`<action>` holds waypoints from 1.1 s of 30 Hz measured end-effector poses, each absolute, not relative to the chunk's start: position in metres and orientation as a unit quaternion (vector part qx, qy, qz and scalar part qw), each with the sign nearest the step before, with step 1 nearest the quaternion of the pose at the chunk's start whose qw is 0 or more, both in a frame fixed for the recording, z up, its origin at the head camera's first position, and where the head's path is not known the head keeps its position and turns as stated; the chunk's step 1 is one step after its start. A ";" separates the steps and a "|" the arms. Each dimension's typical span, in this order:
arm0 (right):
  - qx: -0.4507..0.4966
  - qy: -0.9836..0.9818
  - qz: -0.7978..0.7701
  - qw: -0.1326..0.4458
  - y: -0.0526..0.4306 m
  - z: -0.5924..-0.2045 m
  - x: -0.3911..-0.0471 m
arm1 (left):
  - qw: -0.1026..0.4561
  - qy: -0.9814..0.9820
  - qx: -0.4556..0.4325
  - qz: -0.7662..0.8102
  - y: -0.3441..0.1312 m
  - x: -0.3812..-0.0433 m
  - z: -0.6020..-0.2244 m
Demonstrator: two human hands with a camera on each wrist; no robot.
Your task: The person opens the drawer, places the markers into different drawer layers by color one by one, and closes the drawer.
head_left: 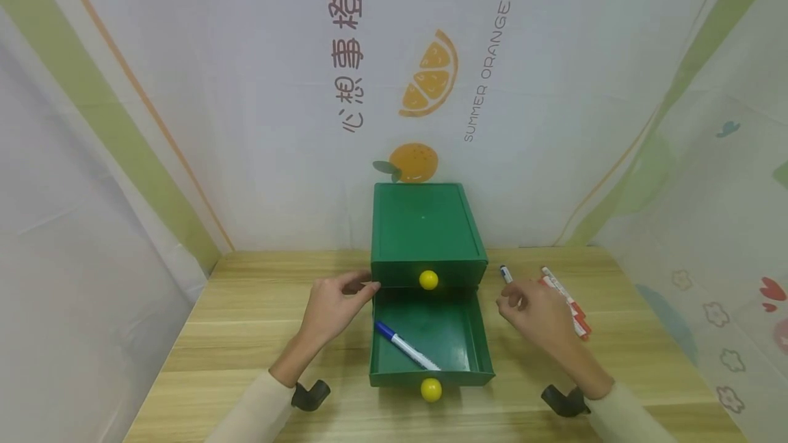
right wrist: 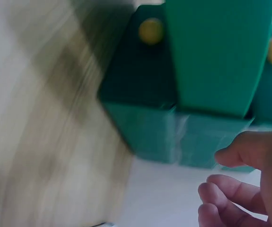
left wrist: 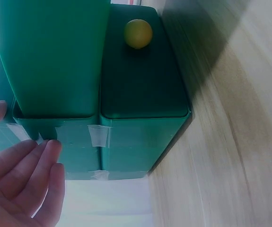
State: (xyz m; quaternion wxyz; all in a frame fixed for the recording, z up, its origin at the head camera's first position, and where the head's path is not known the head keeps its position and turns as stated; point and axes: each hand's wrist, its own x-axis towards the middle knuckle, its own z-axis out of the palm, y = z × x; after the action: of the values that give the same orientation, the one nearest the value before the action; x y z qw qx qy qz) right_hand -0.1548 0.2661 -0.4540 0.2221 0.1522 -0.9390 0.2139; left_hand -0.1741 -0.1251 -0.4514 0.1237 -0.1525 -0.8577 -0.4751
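Note:
A green drawer cabinet (head_left: pixel 425 224) with yellow ball knobs stands on the table, its middle drawer (head_left: pixel 452 333) pulled out. Inside that drawer lies a blue-capped white marker (head_left: pixel 411 348), slanting towards the front. My left hand (head_left: pixel 329 310) is at the cabinet's left side; in the left wrist view its fairly straight fingers (left wrist: pixel 46 163) rest on the side wall, with the thumb near the front edge. To the right of the cabinet, my right hand (head_left: pixel 538 313) hovers with loosely bent fingers and nothing held. The right wrist view shows its thumb and fingers (right wrist: pixel 221 194) apart.
Beside and partly behind the right hand lie several red-and-white markers (head_left: pixel 577 316) and one with a dark blue end (head_left: pixel 505 273). The wooden table (head_left: pixel 258 333) ends at a printed cloth backdrop (head_left: pixel 277 156). A lower drawer's knob (left wrist: pixel 138 34) shows below the pulled-out one.

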 end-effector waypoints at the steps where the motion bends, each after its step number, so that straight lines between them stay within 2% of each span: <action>1: 0.145 -0.941 0.212 0.220 0.269 -0.457 -0.157 | 0.124 -0.858 -0.153 -0.475 -0.125 -0.174 -0.451; 16: 0.055 -0.960 0.233 0.146 0.310 -0.493 -0.176 | 0.127 -0.858 -0.159 -0.471 -0.125 -0.174 -0.452; 33: 0.008 -0.974 0.218 0.061 0.319 -0.511 -0.177 | 0.130 -0.857 -0.163 -0.472 -0.125 -0.174 -0.451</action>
State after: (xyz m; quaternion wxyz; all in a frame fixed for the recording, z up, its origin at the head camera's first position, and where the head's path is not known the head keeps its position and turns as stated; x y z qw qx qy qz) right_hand -0.1766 0.3192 -0.5112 0.0611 0.0076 -0.9741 0.2175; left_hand -0.1744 -0.1252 -0.4511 0.1305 -0.1625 -0.8567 -0.4718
